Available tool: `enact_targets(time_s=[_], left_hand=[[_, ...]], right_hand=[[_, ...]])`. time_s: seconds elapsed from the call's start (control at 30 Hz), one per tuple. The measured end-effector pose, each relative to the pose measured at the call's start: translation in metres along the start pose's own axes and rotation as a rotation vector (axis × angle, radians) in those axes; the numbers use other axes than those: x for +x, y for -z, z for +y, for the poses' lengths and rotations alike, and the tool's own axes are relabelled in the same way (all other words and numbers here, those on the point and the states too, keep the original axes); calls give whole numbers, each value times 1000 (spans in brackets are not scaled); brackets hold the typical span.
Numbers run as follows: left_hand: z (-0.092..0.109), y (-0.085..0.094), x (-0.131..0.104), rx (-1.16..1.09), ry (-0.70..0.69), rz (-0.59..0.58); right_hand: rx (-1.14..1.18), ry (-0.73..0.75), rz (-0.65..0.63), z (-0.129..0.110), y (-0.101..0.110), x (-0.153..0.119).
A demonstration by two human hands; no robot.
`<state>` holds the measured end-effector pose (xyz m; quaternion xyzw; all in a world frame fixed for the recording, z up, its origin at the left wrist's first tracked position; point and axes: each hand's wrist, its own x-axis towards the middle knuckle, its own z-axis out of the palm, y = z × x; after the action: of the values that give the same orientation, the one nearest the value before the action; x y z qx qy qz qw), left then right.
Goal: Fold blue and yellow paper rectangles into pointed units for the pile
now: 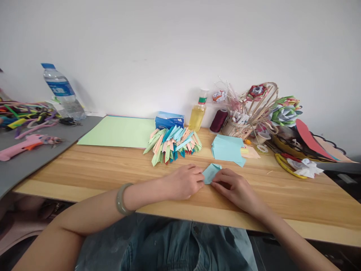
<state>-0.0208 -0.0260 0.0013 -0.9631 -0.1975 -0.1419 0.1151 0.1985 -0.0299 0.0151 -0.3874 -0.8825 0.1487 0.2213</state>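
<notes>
A small light blue paper with a folded corner lies on the wooden table, between my two hands. My left hand holds its left edge, fingers curled and close together. My right hand pinches its right side between thumb and fingers. Just behind my right hand lies a stack of light blue paper sheets. Beyond my left hand is a pile of folded paper strips in green, pink and blue.
Behind stand a blue tissue pack, a bottle of yellow liquid, a dark red thread spool and a basket. Green sheets lie left, near a pink glue gun and a water bottle.
</notes>
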Motion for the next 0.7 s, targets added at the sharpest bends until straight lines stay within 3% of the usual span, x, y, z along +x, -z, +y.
enact_targets(time_s=[0.23, 0.7], left_hand=[[2, 1, 2, -28, 6, 7], [2, -1, 3, -103, 51, 4]], right_hand=[[105, -259, 13, -4, -9, 3], [-1, -314, -37, -5, -9, 7]])
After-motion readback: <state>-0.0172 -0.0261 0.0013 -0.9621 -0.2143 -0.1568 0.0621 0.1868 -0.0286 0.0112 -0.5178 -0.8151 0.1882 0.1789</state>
